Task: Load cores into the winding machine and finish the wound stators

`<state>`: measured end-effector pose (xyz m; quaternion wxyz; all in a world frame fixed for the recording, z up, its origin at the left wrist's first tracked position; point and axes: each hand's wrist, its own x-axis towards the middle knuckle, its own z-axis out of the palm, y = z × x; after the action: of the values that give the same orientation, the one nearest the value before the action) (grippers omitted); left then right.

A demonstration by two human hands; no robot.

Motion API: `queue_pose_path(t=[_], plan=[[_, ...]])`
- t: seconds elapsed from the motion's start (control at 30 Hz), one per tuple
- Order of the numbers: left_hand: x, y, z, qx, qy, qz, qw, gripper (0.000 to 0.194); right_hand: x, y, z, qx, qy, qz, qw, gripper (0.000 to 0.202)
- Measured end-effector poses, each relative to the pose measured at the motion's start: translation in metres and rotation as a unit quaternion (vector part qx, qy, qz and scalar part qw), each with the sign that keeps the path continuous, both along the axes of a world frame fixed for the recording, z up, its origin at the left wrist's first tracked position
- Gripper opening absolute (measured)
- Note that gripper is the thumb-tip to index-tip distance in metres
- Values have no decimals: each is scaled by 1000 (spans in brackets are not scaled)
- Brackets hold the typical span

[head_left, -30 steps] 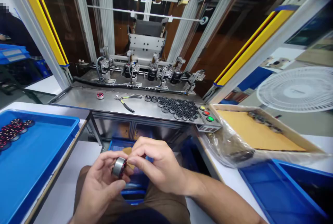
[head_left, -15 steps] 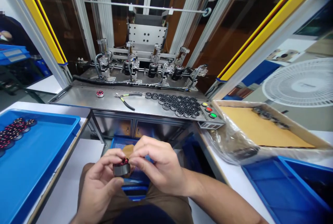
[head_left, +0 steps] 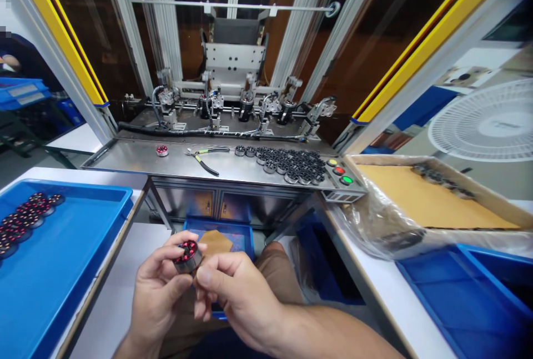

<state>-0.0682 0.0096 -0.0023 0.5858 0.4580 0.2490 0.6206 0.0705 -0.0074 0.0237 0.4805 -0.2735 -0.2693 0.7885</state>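
A round black-rimmed part with red windings (head_left: pixel 189 257) is held between the thumb and fingers of my left hand (head_left: pixel 160 281), its wound face tilted up. My right hand (head_left: pixel 237 287) is closed in a pinch at the part's lower right edge; what its fingertips hold is too small to make out. Both hands are above my lap, in front of the metal bench. On the bench lie a red-wound part (head_left: pixel 162 151), pliers with yellow-green and black handles (head_left: pixel 204 160) and a cluster of black ring parts (head_left: pixel 287 163).
A blue tray (head_left: pixel 83 237) with several wound parts is at the left. Yellow, red and green buttons (head_left: pixel 339 171) sit at the bench's right end, beside a plastic-lined box (head_left: pixel 433 198). Behind stands the machine (head_left: pixel 235 61); a fan (head_left: pixel 495 123) and blue bin (head_left: pixel 445 292) are right.
My right hand has moved down from the top of the part to its lower right edge. My left hand has raised the part slightly and tilted its red face into view.
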Motion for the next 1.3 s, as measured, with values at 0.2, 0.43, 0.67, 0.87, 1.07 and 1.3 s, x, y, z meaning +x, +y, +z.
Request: queue_pose_path(t=[0.2, 0.43, 0.67, 0.87, 1.07, 1.3], plan=[[-2, 2, 2, 25, 9, 4, 1000, 24, 13, 0, -12, -22, 42, 34, 998, 50], [-4, 2, 0, 132, 104, -34, 985, 22, 13, 5, -19, 25, 100, 90, 991, 52], [-9, -8, 9, 105, 250, 116, 955, 73, 32, 11, -19, 291, -147, -69, 943, 39], [-1, -14, 14, 21, 293, 29, 955, 42, 49, 11, -14, 563, -371, -199, 711, 50], [1, -14, 18, 53, 329, 78, 939, 39, 52, 10, -2, 546, -325, -199, 747, 43], [3, -18, 18, 34, 283, 100, 953, 39, 43, 5, 6, 478, -319, -224, 787, 10]])
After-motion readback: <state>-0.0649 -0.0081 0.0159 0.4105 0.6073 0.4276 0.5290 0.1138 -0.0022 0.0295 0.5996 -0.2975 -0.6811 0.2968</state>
